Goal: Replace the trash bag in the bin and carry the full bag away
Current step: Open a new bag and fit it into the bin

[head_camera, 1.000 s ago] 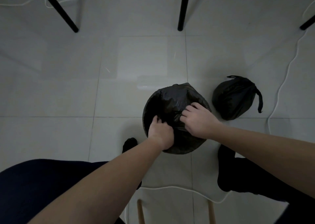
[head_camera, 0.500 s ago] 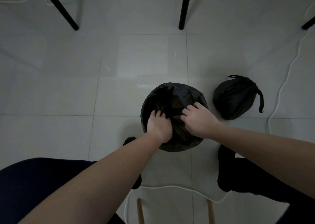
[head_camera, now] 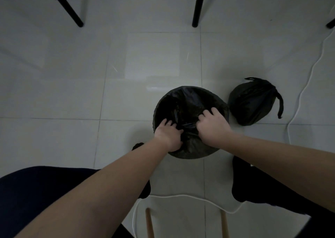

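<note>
A round bin stands on the tiled floor, wrapped in a fresh black trash bag (head_camera: 188, 100) that hides the bin itself. The bag's far edge lies over the rim; its mouth is dark inside. My left hand (head_camera: 169, 134) grips bag plastic at the near left rim. My right hand (head_camera: 213, 127) pinches the plastic at the near right rim. A fold of the bag stretches between the two hands. The full black bag (head_camera: 252, 102), tied at its top with a loose strap hanging right, sits on the floor just right of the bin.
Black table legs (head_camera: 198, 5) (head_camera: 65, 5) stand on the far floor. A white cable (head_camera: 304, 87) runs down the right side and another crosses near my feet (head_camera: 181, 196). Two wooden chair legs (head_camera: 149, 221) show at the bottom. My dark-clad legs flank the bin.
Both hands have moved apart along the near rim, spreading the new bag wider over the bin. The bag's mouth has opened up. The full bag has not moved.
</note>
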A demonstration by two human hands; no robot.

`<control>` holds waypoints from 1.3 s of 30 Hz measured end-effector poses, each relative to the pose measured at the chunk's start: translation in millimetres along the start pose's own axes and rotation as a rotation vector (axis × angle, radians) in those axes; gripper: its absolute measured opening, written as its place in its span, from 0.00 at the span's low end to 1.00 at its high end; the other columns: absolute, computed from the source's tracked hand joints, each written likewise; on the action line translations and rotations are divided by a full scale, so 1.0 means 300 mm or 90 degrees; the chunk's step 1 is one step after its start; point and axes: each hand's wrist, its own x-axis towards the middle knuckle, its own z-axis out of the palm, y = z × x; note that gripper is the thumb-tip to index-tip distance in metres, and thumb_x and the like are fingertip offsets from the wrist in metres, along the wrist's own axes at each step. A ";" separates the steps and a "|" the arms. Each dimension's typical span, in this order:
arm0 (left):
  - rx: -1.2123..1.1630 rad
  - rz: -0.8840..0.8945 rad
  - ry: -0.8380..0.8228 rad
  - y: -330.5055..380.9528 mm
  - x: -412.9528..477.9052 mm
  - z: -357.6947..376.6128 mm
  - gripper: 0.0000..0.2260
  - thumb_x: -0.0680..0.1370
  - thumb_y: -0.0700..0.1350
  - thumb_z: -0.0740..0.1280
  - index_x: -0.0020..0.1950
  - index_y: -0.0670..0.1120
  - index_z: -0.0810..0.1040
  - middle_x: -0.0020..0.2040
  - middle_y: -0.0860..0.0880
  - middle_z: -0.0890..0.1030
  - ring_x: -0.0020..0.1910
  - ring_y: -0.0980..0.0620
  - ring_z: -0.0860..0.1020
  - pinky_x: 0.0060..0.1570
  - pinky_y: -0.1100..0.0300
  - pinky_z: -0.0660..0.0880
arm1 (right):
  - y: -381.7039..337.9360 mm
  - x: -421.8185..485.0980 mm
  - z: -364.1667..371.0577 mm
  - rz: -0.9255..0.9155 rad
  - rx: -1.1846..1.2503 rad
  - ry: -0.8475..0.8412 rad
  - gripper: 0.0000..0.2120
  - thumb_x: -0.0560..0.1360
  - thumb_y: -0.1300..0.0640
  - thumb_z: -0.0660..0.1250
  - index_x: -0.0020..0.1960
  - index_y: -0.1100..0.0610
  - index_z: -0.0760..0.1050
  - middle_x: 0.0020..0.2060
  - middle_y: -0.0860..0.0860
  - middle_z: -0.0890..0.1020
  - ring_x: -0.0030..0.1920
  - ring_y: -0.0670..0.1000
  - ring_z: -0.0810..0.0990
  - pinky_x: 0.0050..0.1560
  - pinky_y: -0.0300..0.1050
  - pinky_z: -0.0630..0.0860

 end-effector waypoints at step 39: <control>0.013 -0.026 0.013 0.142 -0.066 0.000 0.25 0.85 0.61 0.51 0.73 0.51 0.77 0.70 0.46 0.79 0.74 0.40 0.71 0.78 0.41 0.51 | 0.006 0.001 0.117 -0.005 0.067 -0.112 0.26 0.82 0.44 0.53 0.77 0.50 0.68 0.73 0.54 0.73 0.74 0.60 0.67 0.75 0.63 0.56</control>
